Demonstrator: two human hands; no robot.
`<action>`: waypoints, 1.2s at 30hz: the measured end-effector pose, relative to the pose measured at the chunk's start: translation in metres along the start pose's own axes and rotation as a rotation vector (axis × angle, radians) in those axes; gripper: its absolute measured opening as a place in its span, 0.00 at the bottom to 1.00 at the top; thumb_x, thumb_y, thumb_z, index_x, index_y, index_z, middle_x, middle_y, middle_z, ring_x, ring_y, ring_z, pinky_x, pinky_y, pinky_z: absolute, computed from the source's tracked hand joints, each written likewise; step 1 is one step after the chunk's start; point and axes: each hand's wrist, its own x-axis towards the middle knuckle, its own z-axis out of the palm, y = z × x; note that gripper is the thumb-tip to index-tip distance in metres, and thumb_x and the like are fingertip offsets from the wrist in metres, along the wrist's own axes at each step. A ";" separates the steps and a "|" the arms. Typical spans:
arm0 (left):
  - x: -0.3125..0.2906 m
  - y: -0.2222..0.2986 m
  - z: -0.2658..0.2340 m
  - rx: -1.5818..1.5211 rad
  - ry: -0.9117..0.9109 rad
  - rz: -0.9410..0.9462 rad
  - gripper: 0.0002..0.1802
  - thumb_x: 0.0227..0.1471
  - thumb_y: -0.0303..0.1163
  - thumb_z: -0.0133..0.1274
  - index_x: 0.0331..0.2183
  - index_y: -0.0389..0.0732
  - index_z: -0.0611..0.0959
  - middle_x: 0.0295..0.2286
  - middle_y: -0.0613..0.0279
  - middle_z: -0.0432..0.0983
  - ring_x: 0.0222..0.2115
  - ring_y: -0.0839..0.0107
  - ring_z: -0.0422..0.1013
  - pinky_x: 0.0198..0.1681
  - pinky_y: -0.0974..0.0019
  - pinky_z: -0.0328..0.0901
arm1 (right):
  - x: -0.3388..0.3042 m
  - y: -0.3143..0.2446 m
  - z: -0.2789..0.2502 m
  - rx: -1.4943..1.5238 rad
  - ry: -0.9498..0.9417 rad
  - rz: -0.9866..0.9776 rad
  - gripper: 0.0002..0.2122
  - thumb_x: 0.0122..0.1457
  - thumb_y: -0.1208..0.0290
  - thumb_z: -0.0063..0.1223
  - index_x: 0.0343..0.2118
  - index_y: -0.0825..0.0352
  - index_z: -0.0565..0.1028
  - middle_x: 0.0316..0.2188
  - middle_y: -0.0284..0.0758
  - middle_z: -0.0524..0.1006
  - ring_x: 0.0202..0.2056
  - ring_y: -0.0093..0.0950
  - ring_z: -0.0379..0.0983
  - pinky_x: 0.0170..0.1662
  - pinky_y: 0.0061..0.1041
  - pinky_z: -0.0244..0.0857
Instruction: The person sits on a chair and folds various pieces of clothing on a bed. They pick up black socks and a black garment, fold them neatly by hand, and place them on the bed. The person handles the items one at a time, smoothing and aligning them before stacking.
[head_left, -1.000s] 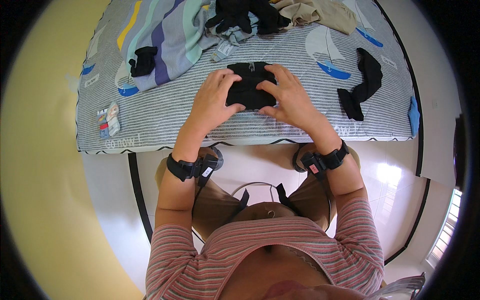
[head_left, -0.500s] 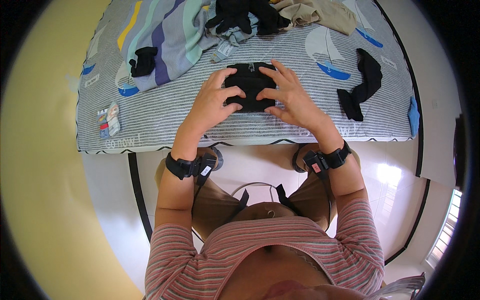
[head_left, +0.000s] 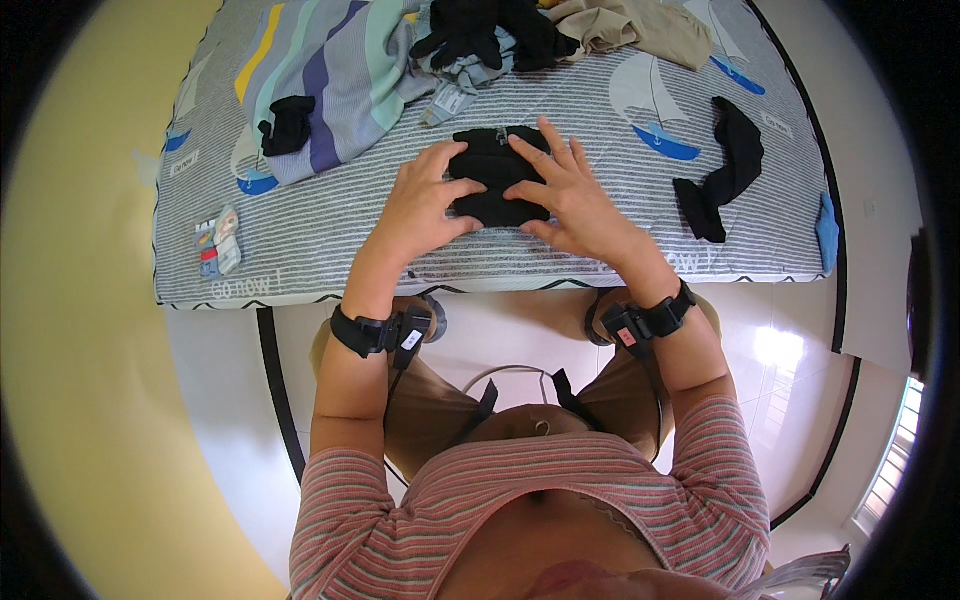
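A folded piece of black cloth [head_left: 495,180], roughly square with a small grey mark at its top edge, lies flat on the bed in front of me. My left hand [head_left: 425,200] rests at its left side, fingers spread and tips on the fabric. From the right, my right hand [head_left: 580,200] lays its spread fingers over the cloth's right part, thumb at the near corner. Neither hand grips it. Whether it is one item or a pair folded together, I cannot tell.
A long black sock [head_left: 735,165] lies to the right, a blue cloth [head_left: 827,235] at the right edge. On the left are a small patterned sock bundle [head_left: 220,243] and a black bunched cloth [head_left: 288,125] on a striped blanket [head_left: 345,90]. Beige clothing [head_left: 640,30] and black clothing [head_left: 470,35] are piled far back.
My right hand has shifted slightly left, its fingers reaching a little further over the black cloth. The left hand has barely moved.
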 end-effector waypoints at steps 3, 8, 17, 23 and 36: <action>0.000 0.000 0.000 0.008 -0.016 -0.024 0.17 0.29 0.34 0.64 0.29 0.43 0.83 0.51 0.55 0.60 0.53 0.56 0.54 0.54 0.57 0.51 | 0.000 0.001 0.002 -0.033 -0.004 0.007 0.16 0.37 0.69 0.64 0.33 0.58 0.76 0.56 0.40 0.56 0.61 0.44 0.35 0.57 0.57 0.38; -0.003 -0.003 0.000 0.025 -0.024 -0.039 0.16 0.31 0.34 0.62 0.29 0.42 0.83 0.51 0.54 0.59 0.53 0.55 0.54 0.54 0.57 0.50 | 0.000 0.001 -0.003 -0.082 -0.049 -0.017 0.18 0.37 0.64 0.64 0.35 0.58 0.76 0.58 0.40 0.54 0.62 0.45 0.34 0.56 0.59 0.37; -0.001 -0.005 0.003 0.023 -0.012 -0.045 0.13 0.33 0.32 0.61 0.28 0.42 0.82 0.50 0.54 0.60 0.52 0.56 0.55 0.53 0.57 0.52 | -0.001 -0.001 0.005 -0.015 -0.027 0.004 0.22 0.37 0.62 0.64 0.38 0.64 0.75 0.58 0.45 0.52 0.62 0.46 0.32 0.56 0.59 0.36; -0.001 -0.006 0.002 0.036 0.005 -0.048 0.12 0.34 0.32 0.61 0.27 0.41 0.80 0.49 0.55 0.61 0.51 0.56 0.56 0.52 0.57 0.53 | -0.001 -0.001 0.005 -0.271 -0.098 0.078 0.18 0.38 0.58 0.62 0.29 0.65 0.76 0.57 0.44 0.55 0.62 0.45 0.33 0.55 0.60 0.36; 0.000 -0.004 0.004 0.131 0.035 -0.077 0.16 0.36 0.37 0.60 0.29 0.38 0.79 0.47 0.55 0.63 0.50 0.57 0.57 0.51 0.57 0.53 | -0.006 0.015 0.005 -0.159 0.009 0.146 0.15 0.41 0.62 0.60 0.30 0.65 0.76 0.54 0.44 0.60 0.58 0.43 0.47 0.55 0.51 0.45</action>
